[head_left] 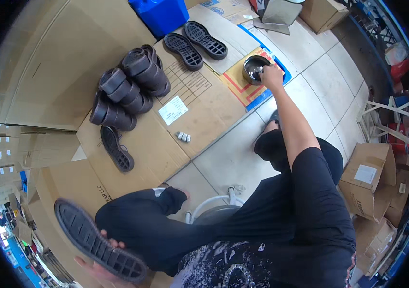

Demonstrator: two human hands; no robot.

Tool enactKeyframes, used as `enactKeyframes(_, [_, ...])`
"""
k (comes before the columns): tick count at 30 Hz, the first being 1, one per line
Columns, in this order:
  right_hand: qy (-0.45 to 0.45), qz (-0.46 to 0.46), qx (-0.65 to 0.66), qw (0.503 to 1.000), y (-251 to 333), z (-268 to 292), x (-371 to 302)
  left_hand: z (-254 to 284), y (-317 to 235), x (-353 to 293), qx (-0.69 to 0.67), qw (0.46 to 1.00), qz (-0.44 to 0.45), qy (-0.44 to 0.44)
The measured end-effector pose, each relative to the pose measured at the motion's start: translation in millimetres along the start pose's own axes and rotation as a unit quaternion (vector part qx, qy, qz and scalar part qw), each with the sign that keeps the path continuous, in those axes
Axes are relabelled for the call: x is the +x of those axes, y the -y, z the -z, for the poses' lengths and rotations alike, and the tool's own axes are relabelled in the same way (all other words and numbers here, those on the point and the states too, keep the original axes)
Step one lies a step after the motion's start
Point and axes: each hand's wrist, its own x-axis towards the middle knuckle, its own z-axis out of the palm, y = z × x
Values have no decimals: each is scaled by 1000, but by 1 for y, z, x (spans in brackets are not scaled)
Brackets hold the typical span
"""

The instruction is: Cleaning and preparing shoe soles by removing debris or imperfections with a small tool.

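My left hand [98, 271] grips a dark shoe sole [80, 229] at the lower left, its ribbed, gridded face turned up. Far out on the right, my right hand [272, 77] is closed at the rim of a dark, shiny bowl [249, 76]; whatever its fingers pinch is too small to make out. Beneath the bowl lies a yellow and red cardboard piece [235, 79]. A pair of loose soles, a nearer one [183, 51] and a farther one [206, 39], lies left of the bowl. Another single sole [116, 150] rests on the cardboard nearer to me.
Stacked dark brown soles [135, 86] stand along an upright cardboard panel [65, 57]. A small grey-white lump [183, 137] sits near a white label [172, 110] on the cardboard. A blue container [161, 17] stands at the back, open cartons [367, 180] at right.
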Motion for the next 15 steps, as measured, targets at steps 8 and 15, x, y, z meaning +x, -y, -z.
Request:
enactKeyframes(8, [37, -127, 224, 966, -54, -25, 12, -51, 27, 74, -45, 997, 63, 4])
enactKeyframes(15, [140, -315, 832, 434, 16, 25, -51, -49, 39, 80, -77, 987, 1, 138])
